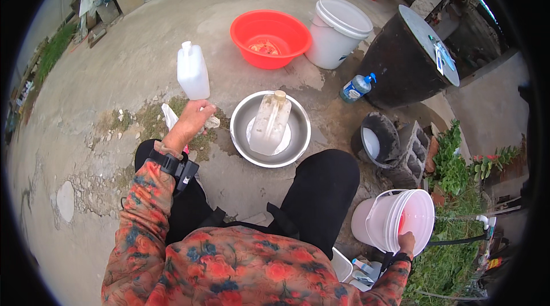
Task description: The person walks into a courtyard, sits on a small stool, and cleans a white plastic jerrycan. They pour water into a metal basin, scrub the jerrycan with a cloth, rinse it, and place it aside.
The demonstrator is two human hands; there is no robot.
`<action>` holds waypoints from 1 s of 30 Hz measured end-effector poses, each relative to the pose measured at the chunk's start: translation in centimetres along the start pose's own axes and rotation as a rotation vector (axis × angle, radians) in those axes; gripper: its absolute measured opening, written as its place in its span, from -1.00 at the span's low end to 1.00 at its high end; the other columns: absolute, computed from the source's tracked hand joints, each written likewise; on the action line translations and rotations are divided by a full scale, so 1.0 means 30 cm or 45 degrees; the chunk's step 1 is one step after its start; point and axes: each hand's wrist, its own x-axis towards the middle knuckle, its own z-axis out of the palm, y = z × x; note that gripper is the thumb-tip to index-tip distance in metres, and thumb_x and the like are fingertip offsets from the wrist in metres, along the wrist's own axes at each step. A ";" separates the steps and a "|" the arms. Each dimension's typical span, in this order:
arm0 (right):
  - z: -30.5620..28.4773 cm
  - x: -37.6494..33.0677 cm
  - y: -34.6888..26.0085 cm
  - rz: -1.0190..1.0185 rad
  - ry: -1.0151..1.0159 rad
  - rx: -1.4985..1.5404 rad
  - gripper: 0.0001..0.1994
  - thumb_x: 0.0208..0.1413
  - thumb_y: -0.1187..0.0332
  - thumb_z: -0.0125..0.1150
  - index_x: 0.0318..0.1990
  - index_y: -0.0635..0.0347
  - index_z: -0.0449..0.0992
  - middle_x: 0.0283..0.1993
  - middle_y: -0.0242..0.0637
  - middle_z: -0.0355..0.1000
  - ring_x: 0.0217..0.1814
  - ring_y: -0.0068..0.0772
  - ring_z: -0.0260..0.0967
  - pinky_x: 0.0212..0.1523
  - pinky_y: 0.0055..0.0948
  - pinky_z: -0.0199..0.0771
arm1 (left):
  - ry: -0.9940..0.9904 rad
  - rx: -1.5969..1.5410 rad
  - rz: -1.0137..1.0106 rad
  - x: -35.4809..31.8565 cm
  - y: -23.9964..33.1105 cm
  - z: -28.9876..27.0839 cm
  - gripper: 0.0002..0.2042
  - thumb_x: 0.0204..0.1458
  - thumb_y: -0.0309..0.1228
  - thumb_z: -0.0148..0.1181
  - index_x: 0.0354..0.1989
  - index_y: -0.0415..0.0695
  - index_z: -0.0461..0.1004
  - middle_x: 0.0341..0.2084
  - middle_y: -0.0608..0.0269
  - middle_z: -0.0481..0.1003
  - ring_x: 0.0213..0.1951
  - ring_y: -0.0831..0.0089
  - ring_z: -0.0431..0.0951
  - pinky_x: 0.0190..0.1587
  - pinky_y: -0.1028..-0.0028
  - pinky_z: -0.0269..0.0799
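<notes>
At frame centre, the soiled jug point(271, 125) rests inside the steel basin point(301, 128), rightward of the nearer left hand point(193, 118), long axis roughly vertical, cap uppermost. Left fingers curl at a white cloth point(212, 122), grip unclear; right hand point(407, 242) meets the lower-right bucket point(372, 220), finger state indeterminable.

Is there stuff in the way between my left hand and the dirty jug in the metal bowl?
Yes: the steel basin's left rim stands between the left hand and the dirty plastic jug. A crumpled whitish cloth is beside that hand too.
</notes>
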 end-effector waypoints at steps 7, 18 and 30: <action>0.060 0.061 0.084 -0.079 -0.570 0.420 -0.59 -0.08 0.22 0.26 -0.15 0.40 0.50 -0.10 0.33 0.45 0.04 0.18 0.43 0.04 -0.05 0.44 | 0.015 0.092 -0.038 0.030 -0.017 0.032 -0.72 0.12 -0.26 0.09 -0.32 -0.27 0.54 -0.42 0.25 0.48 -0.44 0.51 0.45 -0.60 0.47 0.41; 0.006 0.030 0.050 -0.122 -0.377 0.150 -0.62 0.00 0.22 0.20 -0.14 0.38 0.55 -0.09 0.16 0.51 0.04 0.11 0.45 0.05 -0.11 0.43 | -0.010 0.190 -0.030 0.089 -0.075 0.069 -0.73 0.10 -0.28 0.11 -0.35 -0.29 0.54 -0.52 0.24 0.45 -0.51 0.48 0.44 -0.64 0.45 0.39; 0.030 0.094 0.071 0.238 -0.508 1.126 -0.77 0.14 0.43 0.00 -0.14 0.29 0.53 -0.39 -0.21 0.51 -0.46 -0.35 0.51 -0.57 -0.34 0.56 | -0.069 0.243 -0.163 0.123 -0.086 0.083 -0.71 0.10 -0.23 0.10 -0.35 -0.25 0.52 -0.52 0.23 0.44 -0.59 0.44 0.43 -0.65 0.44 0.36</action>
